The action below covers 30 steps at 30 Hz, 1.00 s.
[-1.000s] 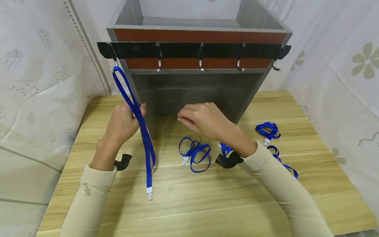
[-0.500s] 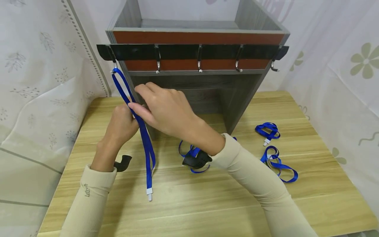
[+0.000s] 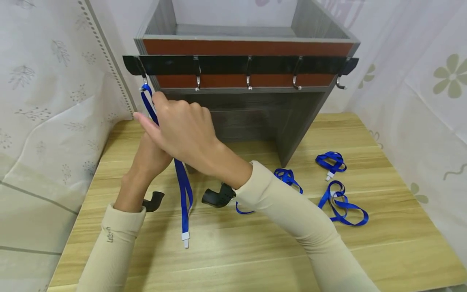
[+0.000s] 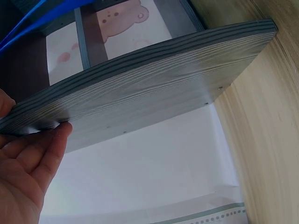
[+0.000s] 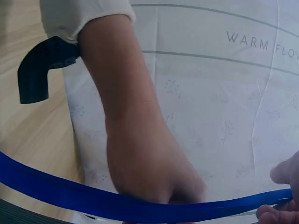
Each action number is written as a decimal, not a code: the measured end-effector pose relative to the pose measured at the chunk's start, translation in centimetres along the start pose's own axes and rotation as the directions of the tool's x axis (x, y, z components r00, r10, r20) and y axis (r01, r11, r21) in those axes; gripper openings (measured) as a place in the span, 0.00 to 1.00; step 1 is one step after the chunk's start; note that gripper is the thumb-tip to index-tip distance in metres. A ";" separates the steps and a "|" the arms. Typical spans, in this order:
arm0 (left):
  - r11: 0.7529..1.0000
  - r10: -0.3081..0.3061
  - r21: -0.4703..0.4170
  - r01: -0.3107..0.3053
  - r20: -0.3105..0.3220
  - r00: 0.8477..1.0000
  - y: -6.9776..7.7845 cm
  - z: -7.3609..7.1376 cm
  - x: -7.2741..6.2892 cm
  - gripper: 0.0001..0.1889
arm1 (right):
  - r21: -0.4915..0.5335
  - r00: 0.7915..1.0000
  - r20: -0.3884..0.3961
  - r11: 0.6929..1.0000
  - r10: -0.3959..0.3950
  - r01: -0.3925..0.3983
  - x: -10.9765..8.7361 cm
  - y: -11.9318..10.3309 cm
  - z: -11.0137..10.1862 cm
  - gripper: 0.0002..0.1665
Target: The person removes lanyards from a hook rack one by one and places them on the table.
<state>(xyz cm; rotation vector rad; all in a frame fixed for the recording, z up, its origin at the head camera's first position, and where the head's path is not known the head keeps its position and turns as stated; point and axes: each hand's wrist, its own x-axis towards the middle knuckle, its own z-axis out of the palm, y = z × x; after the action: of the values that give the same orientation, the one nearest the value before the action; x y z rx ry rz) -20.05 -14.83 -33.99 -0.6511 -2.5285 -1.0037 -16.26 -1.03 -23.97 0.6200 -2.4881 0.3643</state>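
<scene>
A blue lanyard (image 3: 183, 190) with a white clip hangs from the leftmost hook (image 3: 144, 83) of the black hook rail (image 3: 222, 65). My left hand (image 3: 151, 156) holds the side panel of the grey wooden shelf (image 4: 140, 88), thumb on one face and fingers on the other. Crossing in front of it, my right hand (image 3: 186, 129) is at the lanyard's upper part. In the right wrist view the blue strap (image 5: 93, 203) runs between my right thumb (image 5: 282, 172), held apart, and the fingers. Whether those fingers bear on the strap is hard to see.
Several more blue lanyards lie on the wooden table (image 3: 255, 251): a coiled one (image 3: 330, 161), a looped one (image 3: 343, 205) and another (image 3: 287, 177) near the shelf. One more is partly behind my right sleeve (image 3: 288, 198). Bare metal hooks (image 3: 249, 83) line the rail.
My right hand has moved left from before the shelf's opening to the hanging lanyard, now overlapping my left hand in the head view. The left hand has kept its hold on the panel.
</scene>
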 end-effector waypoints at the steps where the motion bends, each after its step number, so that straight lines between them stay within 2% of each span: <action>1: 1.000 -0.002 -0.001 0.002 -0.002 1.000 0.0 0.0 -0.1 0.06 | 0.003 1.000 0.010 1.000 0.004 -0.004 0.2 -0.1 -0.1 0.23; 5: 1.000 -0.010 0.015 0.010 -0.003 1.000 0.0 0.0 -0.1 0.05 | 0.039 1.000 0.021 0.999 0.019 -0.020 0.7 -0.1 -0.5 0.17; 9: 0.998 -0.004 0.063 0.004 -0.004 1.000 0.1 0.0 -0.1 0.05 | 0.172 1.000 0.004 0.985 0.028 -0.028 0.7 0.3 -1.1 0.14; 11: 0.997 0.006 0.075 -0.005 -0.007 1.000 0.1 0.0 -0.1 0.04 | 0.295 1.000 -0.009 0.955 0.011 -0.008 0.5 0.7 -1.7 0.12; 14: 0.999 0.021 0.044 -0.020 -0.021 1.000 0.1 0.0 -0.1 0.07 | 0.482 1.000 0.002 0.876 -0.023 0.019 0.3 1.1 -2.9 0.10; 15: 0.999 0.023 0.025 -0.023 -0.026 0.999 0.0 0.0 -0.1 0.09 | 0.531 0.999 0.016 0.847 -0.029 0.016 0.4 1.2 -3.4 0.09; 17: 0.999 0.037 0.001 -0.037 -0.041 0.998 -0.1 0.1 -0.1 0.12 | 0.589 0.999 0.034 0.808 -0.042 0.014 0.5 1.3 -4.2 0.09; 24: 0.993 0.100 0.063 -0.096 -0.051 0.994 -0.3 0.2 0.1 0.06 | 0.632 0.997 0.077 0.774 -0.020 -0.033 1.2 2.1 -5.3 0.09; 27: 0.996 0.083 0.050 -0.081 -0.042 0.996 -0.3 0.2 0.0 0.06 | 0.687 0.990 0.139 0.723 -0.035 -0.070 1.0 2.3 -5.2 0.08; 30: 0.996 0.075 0.052 -0.072 -0.044 0.996 -0.3 0.1 -0.1 0.07 | 0.724 0.978 0.177 0.688 -0.111 -0.053 0.3 2.5 -4.8 0.07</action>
<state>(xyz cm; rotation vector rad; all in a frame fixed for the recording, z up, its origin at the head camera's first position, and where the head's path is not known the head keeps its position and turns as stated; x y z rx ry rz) -20.18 -14.94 -34.29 -0.6932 -2.4631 -0.9162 -15.58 2.87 -20.19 1.0461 -2.4613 1.3893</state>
